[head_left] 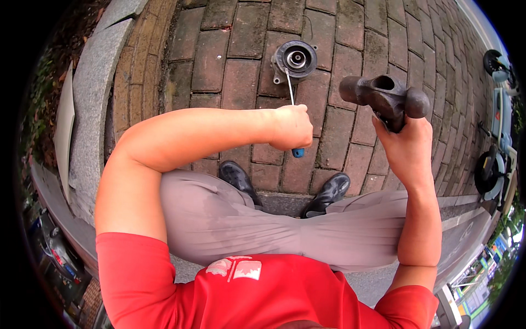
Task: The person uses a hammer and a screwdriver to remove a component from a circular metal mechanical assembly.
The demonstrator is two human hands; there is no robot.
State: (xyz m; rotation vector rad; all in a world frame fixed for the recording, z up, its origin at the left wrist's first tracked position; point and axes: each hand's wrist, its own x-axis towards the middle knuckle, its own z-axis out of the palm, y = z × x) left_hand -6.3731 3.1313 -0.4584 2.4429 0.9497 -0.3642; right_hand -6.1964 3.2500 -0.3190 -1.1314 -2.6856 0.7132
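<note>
We saw red-brown brick paving point(211, 66), a tan brick strip point(139, 77) along its left, a pale stone kerb point(92, 109) beyond it, greenery point(37, 109) at the left rim, a car point(61, 255) at lower left, a pale-blue two-wheeler point(502, 116) near the right edge.

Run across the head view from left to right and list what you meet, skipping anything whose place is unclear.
Tan brick strip → left black boot → round metal part → hammer → light-blue two-wheeler.
</note>
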